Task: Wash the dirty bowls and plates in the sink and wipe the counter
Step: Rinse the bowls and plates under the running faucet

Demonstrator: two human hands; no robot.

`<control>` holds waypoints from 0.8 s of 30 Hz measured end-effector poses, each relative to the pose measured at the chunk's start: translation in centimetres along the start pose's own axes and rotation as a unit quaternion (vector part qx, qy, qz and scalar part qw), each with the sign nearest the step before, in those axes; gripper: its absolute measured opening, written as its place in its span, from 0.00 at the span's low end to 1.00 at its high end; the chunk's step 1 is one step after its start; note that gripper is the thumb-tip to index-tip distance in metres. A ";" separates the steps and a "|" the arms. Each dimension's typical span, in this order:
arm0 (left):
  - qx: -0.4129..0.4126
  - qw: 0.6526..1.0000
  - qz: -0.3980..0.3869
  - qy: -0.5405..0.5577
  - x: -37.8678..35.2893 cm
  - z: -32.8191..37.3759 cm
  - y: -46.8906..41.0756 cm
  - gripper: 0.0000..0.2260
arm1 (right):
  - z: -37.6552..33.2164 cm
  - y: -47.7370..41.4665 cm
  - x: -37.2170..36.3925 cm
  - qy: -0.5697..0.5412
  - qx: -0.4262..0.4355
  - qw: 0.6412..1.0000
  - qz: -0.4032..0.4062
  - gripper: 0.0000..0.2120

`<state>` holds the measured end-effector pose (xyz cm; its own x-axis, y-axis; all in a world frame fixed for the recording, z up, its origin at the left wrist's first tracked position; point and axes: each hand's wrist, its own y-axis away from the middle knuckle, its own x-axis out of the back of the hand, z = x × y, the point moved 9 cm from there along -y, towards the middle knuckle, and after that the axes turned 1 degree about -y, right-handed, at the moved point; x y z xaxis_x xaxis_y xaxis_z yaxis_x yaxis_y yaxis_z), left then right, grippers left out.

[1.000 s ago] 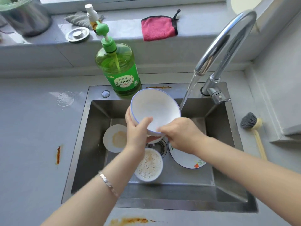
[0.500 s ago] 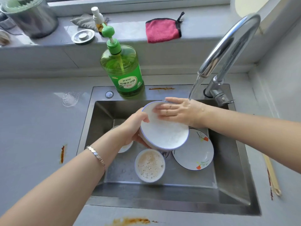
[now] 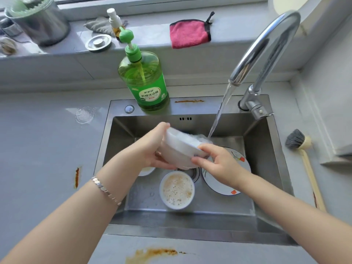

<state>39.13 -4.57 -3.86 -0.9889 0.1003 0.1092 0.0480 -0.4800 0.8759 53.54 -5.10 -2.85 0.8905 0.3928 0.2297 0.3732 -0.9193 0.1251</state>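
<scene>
The left hand cups the white bowl from the left, its grip curled round the wall. The right hand pinches the near-right rim. The bowl hangs tilted above the sink, under the tap stream. Turn it slowly so water sweeps the whole inside, and hold firmly, since the wet bowl is likely slippery.

head view looks steeply down, close over the sink.

Metal canister: stood at the left end of the window ledge
Round metal lid: laid flat just right of the canister
Spray bottle: stood upright beside a crumpled grey rag
Pink cloth: laid further right on the ledge
</scene>
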 end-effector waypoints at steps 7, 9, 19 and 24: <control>-0.214 0.952 0.145 -0.165 1.7 0.6 -0.3 0.11 | 5.2 -0.1 1.1 -0.345 -0.204 0.903 0.152 0.07; -0.294 0.918 0.174 -0.201 0.8 0.6 -0.1 0.14 | 5.4 0.1 2.6 -0.395 -0.207 0.873 0.196 0.09; -0.604 0.670 0.138 -0.409 -12.5 4.0 2.1 0.23 | 4.9 0.4 7.8 -0.364 -0.182 0.868 0.283 0.10; -0.495 0.800 0.142 -0.306 -10.0 8.6 -0.5 0.23 | 3.5 0.9 7.2 -0.323 -0.162 0.897 0.254 0.12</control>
<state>50.22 2.19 -1.36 -0.6894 0.1276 0.7131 -0.1765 -0.9843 0.0055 61.19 -3.23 -4.44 0.9281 -0.2685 -0.2581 -0.1264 -0.8789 0.4601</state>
